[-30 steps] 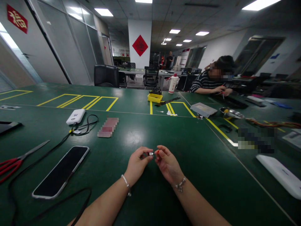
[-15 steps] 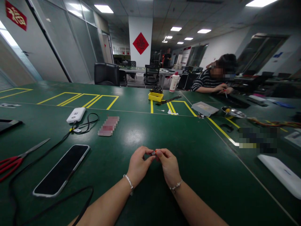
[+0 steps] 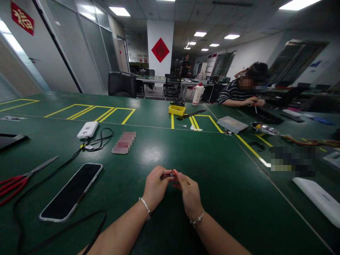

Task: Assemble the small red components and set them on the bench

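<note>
On the far wall, up and well to the left of the grip, a red sign (image 3: 22, 17) carries the gold character 福; the mark on the red diamond (image 3: 160, 50) beyond the grip is too small to read. A white box (image 3: 87, 130), ahead and left of the grip, bears what looks like 15, and the red print on the white bottle (image 3: 198, 95) farther ahead is illegible, as is the single dark mark on the white slab (image 3: 318, 202) well to the right. The left grip (image 3: 156, 186) and right grip (image 3: 191, 196) nearly meet above the tabletop (image 3: 225, 184). A small piece (image 3: 172, 173), metallic and orange-red, lies right at the fingertips, between the two; each has thumb and finger pinched on it, the left at the metallic side, the right at the orange-red. Whether it is one part or two cannot be told. Left of the grip lie a phone (image 3: 71, 193) and, farther out, red-handled scissors (image 3: 44, 165).
</note>
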A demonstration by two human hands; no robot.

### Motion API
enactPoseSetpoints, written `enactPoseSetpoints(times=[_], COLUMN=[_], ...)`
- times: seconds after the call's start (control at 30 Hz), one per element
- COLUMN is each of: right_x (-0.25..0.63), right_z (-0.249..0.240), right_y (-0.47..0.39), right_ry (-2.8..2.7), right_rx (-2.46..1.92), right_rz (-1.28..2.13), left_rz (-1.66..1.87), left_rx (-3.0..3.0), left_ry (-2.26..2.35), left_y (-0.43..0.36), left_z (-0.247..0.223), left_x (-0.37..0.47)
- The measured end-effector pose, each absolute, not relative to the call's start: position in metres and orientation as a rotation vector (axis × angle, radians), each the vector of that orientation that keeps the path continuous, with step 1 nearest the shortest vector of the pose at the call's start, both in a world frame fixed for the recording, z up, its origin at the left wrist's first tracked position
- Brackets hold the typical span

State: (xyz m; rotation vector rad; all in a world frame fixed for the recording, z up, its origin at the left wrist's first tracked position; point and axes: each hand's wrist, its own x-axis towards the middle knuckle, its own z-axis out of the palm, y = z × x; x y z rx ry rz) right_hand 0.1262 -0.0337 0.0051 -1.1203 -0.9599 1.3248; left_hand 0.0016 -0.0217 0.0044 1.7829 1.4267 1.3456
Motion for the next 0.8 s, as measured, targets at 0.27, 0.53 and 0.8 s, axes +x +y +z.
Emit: enactPoseSetpoints(times=[0.27, 0.53, 0.8], right_x=[0.135, 0.318, 0.372], right_z=[0.018, 0.03, -0.007], right_y=[-0.011, 0.02, 0.02], right_ry=[-0.936, -1.22, -1.23], right_rx=[-1.131, -2.093, -2.433], right_rz=[1.243, 0.216, 0.073], left_rz=[1.202, 1.122, 1.064], left_rx=[1.997, 1.865, 1.884], left_ry=[1.422, 1.613, 1.644], left_y=[-0.022, -0.017, -0.012], left_z=[0.012, 0.003, -0.002], left_x=[0.009, -0.004, -0.006])
